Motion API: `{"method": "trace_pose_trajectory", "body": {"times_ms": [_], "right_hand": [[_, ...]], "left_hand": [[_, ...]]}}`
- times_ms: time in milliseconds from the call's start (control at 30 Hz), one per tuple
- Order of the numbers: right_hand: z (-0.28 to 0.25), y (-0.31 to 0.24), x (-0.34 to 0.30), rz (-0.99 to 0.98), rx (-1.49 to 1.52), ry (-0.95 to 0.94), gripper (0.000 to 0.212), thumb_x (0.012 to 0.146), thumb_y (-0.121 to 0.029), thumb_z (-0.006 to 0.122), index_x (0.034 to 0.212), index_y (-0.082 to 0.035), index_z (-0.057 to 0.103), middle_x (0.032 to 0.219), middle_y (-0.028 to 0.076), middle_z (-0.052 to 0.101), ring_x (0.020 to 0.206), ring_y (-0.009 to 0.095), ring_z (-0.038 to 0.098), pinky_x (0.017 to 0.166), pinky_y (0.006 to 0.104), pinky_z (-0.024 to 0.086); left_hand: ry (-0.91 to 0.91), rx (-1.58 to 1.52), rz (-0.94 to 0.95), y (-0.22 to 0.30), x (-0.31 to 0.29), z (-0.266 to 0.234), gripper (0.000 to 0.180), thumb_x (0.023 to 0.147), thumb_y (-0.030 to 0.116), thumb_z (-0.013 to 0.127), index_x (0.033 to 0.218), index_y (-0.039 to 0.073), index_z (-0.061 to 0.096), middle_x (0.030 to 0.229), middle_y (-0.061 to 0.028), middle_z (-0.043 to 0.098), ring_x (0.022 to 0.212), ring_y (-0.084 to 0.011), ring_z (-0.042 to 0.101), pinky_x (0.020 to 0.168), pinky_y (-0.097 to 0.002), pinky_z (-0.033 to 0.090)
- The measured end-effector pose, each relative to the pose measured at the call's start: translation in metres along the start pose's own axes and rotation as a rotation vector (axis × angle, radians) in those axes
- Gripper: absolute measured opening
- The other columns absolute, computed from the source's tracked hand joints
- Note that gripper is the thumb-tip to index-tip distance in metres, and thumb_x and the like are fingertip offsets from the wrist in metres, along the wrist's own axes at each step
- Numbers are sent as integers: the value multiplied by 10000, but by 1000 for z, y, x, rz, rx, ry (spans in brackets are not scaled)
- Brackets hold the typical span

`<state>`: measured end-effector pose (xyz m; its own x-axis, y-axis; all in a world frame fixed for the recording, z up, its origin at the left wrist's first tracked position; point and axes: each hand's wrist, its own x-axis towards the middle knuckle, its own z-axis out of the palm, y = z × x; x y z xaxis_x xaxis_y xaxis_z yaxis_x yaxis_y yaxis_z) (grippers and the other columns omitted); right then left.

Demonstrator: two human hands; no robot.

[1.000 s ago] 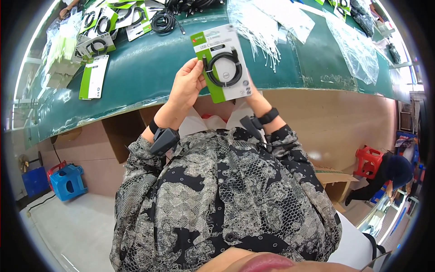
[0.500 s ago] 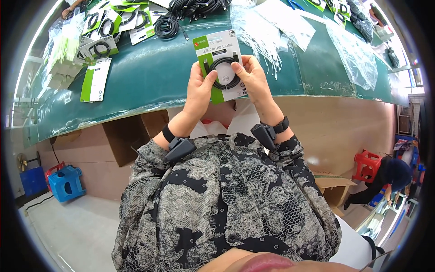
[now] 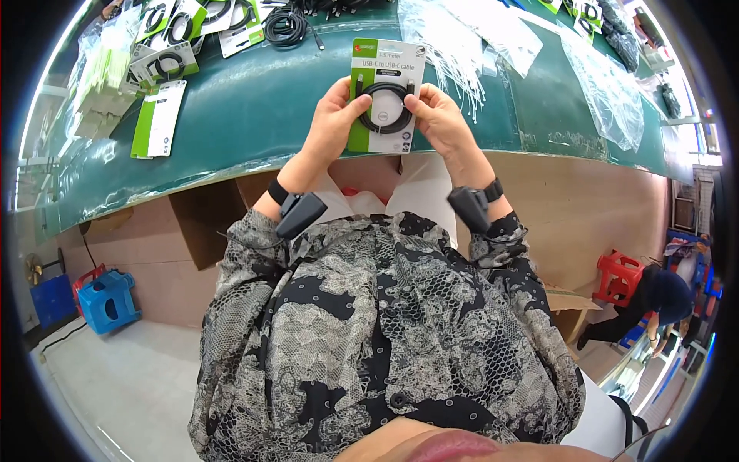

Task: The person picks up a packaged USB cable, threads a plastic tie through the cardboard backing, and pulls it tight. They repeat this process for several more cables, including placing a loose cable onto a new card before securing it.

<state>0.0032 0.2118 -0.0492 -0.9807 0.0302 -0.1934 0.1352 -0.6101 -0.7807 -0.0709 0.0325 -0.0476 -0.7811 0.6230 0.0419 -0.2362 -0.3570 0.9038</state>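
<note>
Between my two hands I hold a green-and-white cardboard card (image 3: 392, 142) upright near the table's front edge. A coiled black USB cable (image 3: 387, 129) is fastened on its front. My left hand (image 3: 336, 117) grips the card's left edge, its thumb pressing on the coil. My right hand (image 3: 439, 118) grips the right edge, with the thumb by the cable's plug. The fingers behind the card are hidden. Farther left on the table lies a small pile of flat green-and-white cards (image 3: 160, 119).
Carded cables (image 3: 168, 65) are heaped at the far left beside a stack of cards in plastic (image 3: 108, 100). A loose coiled black cable (image 3: 285, 28) lies at the back. White cable ties (image 3: 454, 73) and a clear plastic bag (image 3: 608, 100) lie to the right. A person bends down at far right.
Both hands have moved slightly away from me with the card and straightened it from a tilt. My right thumb has shifted lower on the card's right edge.
</note>
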Motion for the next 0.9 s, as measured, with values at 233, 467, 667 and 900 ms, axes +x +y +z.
{"method": "trace_pose_trajectory", "body": {"times_ms": [233, 467, 667, 900], "right_hand": [[7, -2, 10, -255, -126, 250, 245, 866, -150, 615, 1021, -1, 498, 938, 81, 598, 820, 130, 592, 755, 263, 508], [19, 11, 7, -283, -183, 233, 318, 861, -141, 623, 1103, 16, 489, 957, 60, 590, 843, 105, 563, 760, 234, 482], [10, 14, 6, -270, -227, 221, 368, 860, -137, 624, 1159, 24, 482, 977, 46, 585, 878, 94, 540, 786, 229, 453], [11, 24, 1, -294, -215, 211, 317, 887, -156, 590, 1144, 7, 501, 981, 27, 581, 876, 99, 531, 793, 251, 452]], "left_hand": [[167, 164, -92, 2, 7, 1, 299, 874, 104, 578, 1126, -18, 473, 973, -47, 589, 879, -108, 560, 787, -256, 476], [105, -67, -134, -17, 0, 6, 288, 869, 123, 591, 1093, -10, 468, 956, -62, 579, 860, -95, 558, 752, -257, 483], [100, 55, -66, -14, 2, 15, 324, 865, 104, 585, 1126, -1, 425, 1027, -85, 555, 911, -127, 551, 790, -265, 479], [77, -6, -138, -17, -10, 17, 351, 860, 57, 575, 1168, 18, 411, 1094, -84, 535, 965, -159, 557, 853, -298, 479]]}}
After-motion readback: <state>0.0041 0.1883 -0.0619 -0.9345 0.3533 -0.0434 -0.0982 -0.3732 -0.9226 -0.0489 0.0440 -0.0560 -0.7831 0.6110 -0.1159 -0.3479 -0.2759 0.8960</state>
